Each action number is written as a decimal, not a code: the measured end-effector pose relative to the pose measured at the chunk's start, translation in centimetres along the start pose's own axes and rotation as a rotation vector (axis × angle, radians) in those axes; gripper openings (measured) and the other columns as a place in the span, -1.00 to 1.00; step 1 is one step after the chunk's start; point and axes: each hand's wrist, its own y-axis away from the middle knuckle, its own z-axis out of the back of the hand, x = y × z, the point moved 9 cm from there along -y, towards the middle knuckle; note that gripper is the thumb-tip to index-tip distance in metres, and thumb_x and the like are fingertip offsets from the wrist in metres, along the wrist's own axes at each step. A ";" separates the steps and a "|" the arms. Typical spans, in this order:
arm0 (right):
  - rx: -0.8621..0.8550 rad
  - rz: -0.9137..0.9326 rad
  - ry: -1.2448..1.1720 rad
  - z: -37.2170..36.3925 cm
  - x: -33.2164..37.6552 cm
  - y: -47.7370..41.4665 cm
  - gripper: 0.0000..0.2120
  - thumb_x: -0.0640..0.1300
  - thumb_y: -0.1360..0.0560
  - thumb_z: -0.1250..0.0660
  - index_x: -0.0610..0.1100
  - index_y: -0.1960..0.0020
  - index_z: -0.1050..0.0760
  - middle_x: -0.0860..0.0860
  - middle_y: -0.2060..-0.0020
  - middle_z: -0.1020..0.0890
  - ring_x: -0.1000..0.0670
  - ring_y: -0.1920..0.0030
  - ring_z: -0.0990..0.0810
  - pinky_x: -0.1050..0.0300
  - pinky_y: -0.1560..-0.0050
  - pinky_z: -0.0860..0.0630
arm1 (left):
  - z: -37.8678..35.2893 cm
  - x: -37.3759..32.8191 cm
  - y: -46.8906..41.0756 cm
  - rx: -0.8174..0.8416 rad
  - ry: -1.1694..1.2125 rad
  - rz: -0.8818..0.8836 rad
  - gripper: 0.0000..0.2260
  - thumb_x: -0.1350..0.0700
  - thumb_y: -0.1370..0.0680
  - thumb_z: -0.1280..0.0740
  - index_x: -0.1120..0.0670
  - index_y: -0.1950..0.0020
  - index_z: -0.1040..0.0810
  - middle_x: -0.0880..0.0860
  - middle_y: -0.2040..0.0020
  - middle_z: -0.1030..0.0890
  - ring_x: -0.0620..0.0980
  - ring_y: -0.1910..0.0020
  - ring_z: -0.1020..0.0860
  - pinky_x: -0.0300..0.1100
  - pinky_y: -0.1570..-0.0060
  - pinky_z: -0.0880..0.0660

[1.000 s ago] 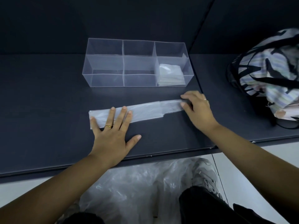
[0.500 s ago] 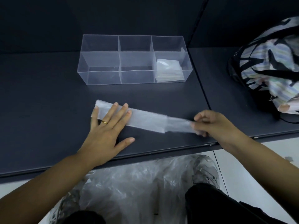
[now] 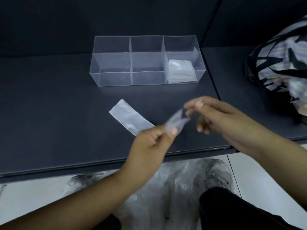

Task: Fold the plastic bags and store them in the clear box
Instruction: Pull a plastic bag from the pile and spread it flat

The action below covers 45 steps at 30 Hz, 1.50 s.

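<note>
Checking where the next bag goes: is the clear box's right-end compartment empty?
Not empty: a stack of folded plastic bags lies in the right-end compartment of the clear box.

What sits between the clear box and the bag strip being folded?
Nothing: the head view shows only bare dark tabletop between the clear box and the bag strip.

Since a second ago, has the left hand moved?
Yes. The left hand went right and up. It lay flat on the bag below the left half of the box, and now pinches the bag's raised end below the right divider.
</note>
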 end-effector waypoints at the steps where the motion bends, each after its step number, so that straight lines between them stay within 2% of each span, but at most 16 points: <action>1: 0.078 0.038 -0.014 -0.8 0.0 -0.9 -0.54 0.26 -0.47 -0.21 0.00 -0.21 -0.53 0.10 -0.11 -0.62 0.05 0.32 -0.48 0.24 0.26 -0.45 | 1.0 0.6 -0.4 -0.035 0.066 0.076 -0.83 0.03 -0.55 -0.32 -0.01 -0.01 -0.70 -0.06 -0.01 -0.69 -0.06 -0.03 -0.63 -0.28 -0.04 -0.47; 4: 0.409 -0.041 -0.132 -5.0 -1.8 -2.5 -0.36 0.34 -0.45 -0.16 0.00 -0.40 -0.36 0.00 -0.26 -0.55 0.05 0.35 -0.39 0.22 0.25 -0.43 | 3.2 3.2 -1.5 -0.082 0.318 0.308 -0.78 0.01 -0.47 -0.33 0.07 0.04 -0.71 0.08 -0.03 -0.69 0.10 -0.11 -0.62 -0.10 -0.13 -0.48; 6: 0.462 -0.074 -0.055 -6.7 -3.4 -3.3 -0.40 0.26 -0.43 -0.32 -0.03 -0.36 -0.38 -0.01 -0.01 -0.64 0.09 0.36 -0.42 0.24 0.27 -0.44 | 3.8 4.3 -1.9 -0.058 0.442 0.372 -0.75 0.02 -0.46 -0.31 0.09 -0.01 -0.70 0.10 -0.05 -0.69 0.03 -0.09 -0.64 -0.12 -0.11 -0.52; 8: 0.408 -0.090 0.068 -7.6 -4.8 -4.1 -0.57 0.02 -0.47 -0.41 -0.06 -0.28 -0.41 0.06 0.27 -0.62 0.11 0.40 -0.46 0.24 0.30 -0.45 | 4.6 5.5 -2.1 -0.076 0.510 0.412 -0.73 0.06 -0.49 -0.29 0.15 -0.09 -0.63 0.13 -0.07 -0.68 0.03 -0.10 -0.63 -0.15 -0.06 -0.57; 11: 0.200 -0.123 0.137 -7.0 -6.5 -5.1 -0.81 -0.19 -0.49 -0.41 -0.13 -0.08 -0.51 0.04 0.33 -0.63 0.12 0.49 -0.45 0.24 0.45 -0.41 | 6.4 8.0 -2.4 -0.157 0.478 0.506 -0.79 0.15 -0.58 -0.26 0.21 -0.13 -0.58 0.15 -0.06 -0.68 0.03 -0.04 -0.65 -0.14 -0.03 -0.59; 14: 0.065 -0.133 0.160 -6.4 -7.1 -5.2 -0.89 -0.26 -0.47 -0.41 -0.15 0.04 -0.50 0.02 0.38 -0.63 0.12 0.55 -0.42 0.25 0.54 -0.36 | 9.4 9.7 -2.9 -0.318 0.364 0.593 -0.92 0.18 -0.57 -0.33 0.18 0.03 -0.58 0.11 0.13 -0.67 -0.05 0.23 -0.68 -0.21 0.24 -0.62; 19: 0.006 -0.143 0.200 -6.2 -7.1 -5.1 -0.87 -0.28 -0.45 -0.42 -0.14 0.10 -0.48 0.05 0.43 -0.63 0.12 0.58 -0.43 0.25 0.57 -0.34 | 14.4 8.7 -4.6 -0.510 0.169 0.498 -0.92 0.25 -0.57 -0.32 0.24 0.03 -0.61 0.15 0.17 -0.64 -0.09 0.37 -0.64 -0.28 0.35 -0.59; 22: 0.000 -0.164 0.207 -6.1 -7.0 -5.0 -0.88 -0.27 -0.45 -0.42 -0.14 0.10 -0.48 0.04 0.42 -0.63 0.11 0.57 -0.45 0.26 0.57 -0.34 | 16.5 4.7 -4.2 -0.584 -0.356 0.125 -0.82 0.26 -0.59 -0.26 0.21 -0.14 -0.60 0.08 0.05 -0.65 -0.10 0.15 -0.64 -0.26 -0.02 -0.56; 25: 0.003 -0.200 0.179 -6.2 -6.8 -4.9 -0.90 -0.28 -0.47 -0.40 -0.17 0.08 -0.49 0.04 0.44 -0.60 0.10 0.56 -0.46 0.25 0.55 -0.34 | 9.5 1.4 -1.6 -0.162 -0.809 -0.369 -0.71 0.06 -0.56 -0.28 0.13 -0.23 -0.58 0.01 -0.15 -0.60 -0.09 -0.15 -0.49 -0.43 -0.24 -0.29; 27: 0.006 -0.240 0.129 -6.4 -6.6 -4.6 -0.94 -0.26 -0.50 -0.37 -0.18 0.06 -0.49 0.08 0.51 -0.56 0.10 0.55 -0.46 0.25 0.53 -0.33 | 4.9 3.5 0.5 0.185 -0.895 -0.370 -0.50 -0.17 -0.53 -0.26 0.12 -0.35 -0.49 0.01 -0.30 -0.53 -0.09 -0.30 -0.42 -0.33 -0.33 -0.27; 30: 0.018 -0.349 -0.049 -7.1 -6.6 -3.5 -0.98 -0.21 -0.54 -0.33 -0.15 0.07 -0.50 0.04 0.44 -0.56 0.08 0.53 -0.46 0.27 0.53 -0.33 | 3.4 5.1 1.8 0.248 -0.997 -0.375 -0.45 -0.15 -0.48 -0.37 0.15 -0.36 -0.49 0.03 -0.31 -0.54 -0.02 -0.31 -0.47 -0.15 -0.31 -0.39; 34: 0.085 -0.295 -0.136 -7.2 -4.6 -2.3 -0.90 -0.21 -0.52 -0.34 -0.13 -0.04 -0.51 -0.02 0.17 -0.66 0.07 0.46 -0.53 0.28 0.48 -0.40 | 4.6 3.5 1.4 0.061 -0.848 -0.419 -0.75 0.17 -0.52 -0.39 0.11 -0.19 -0.63 -0.01 -0.01 -0.67 -0.04 0.01 -0.62 -0.15 0.02 -0.55; 36: 0.095 -0.129 0.048 -6.1 -3.1 -2.7 -0.66 -0.22 -0.48 -0.40 -0.02 -0.22 -0.45 0.07 -0.09 -0.61 0.10 0.35 -0.54 0.27 0.31 -0.48 | 5.3 3.2 1.1 0.022 -0.770 -0.355 -0.80 0.09 -0.57 -0.30 -0.01 -0.13 -0.65 -0.15 0.27 -0.58 -0.20 0.27 -0.50 -0.30 0.25 -0.44; 39: 0.198 0.027 0.138 -6.7 -2.6 -3.3 -0.42 -0.31 -0.43 -0.44 0.09 -0.34 -0.37 0.18 -0.21 -0.54 0.10 0.31 -0.44 0.26 0.09 -0.50 | 6.7 3.8 0.1 -0.022 -0.675 -0.209 -0.81 -0.04 -0.59 -0.22 -0.06 0.08 -0.61 -0.12 0.52 -0.31 -0.15 0.50 -0.33 -0.33 0.43 -0.25; 41: 0.249 0.043 0.154 -8.1 -3.4 -4.0 -0.46 -0.36 -0.43 -0.43 0.00 -0.31 -0.42 0.11 -0.14 -0.60 0.07 0.34 -0.41 0.25 0.17 -0.49 | 7.1 4.8 -0.5 -0.010 -0.572 -0.073 -0.71 -0.11 -0.61 -0.18 -0.01 0.06 -0.62 -0.05 0.47 -0.46 -0.11 0.46 -0.43 -0.23 0.39 -0.40; 45: 0.123 0.016 0.224 -9.1 -4.5 -6.1 -0.77 -0.29 -0.45 -0.43 -0.09 -0.06 -0.54 0.06 0.15 -0.65 0.10 0.44 -0.46 0.23 0.42 -0.45 | 8.0 6.5 -1.9 -0.049 -0.304 0.157 -0.71 -0.01 -0.62 -0.22 0.14 0.00 -0.65 0.22 0.10 -0.66 0.19 0.09 -0.62 0.09 -0.03 -0.53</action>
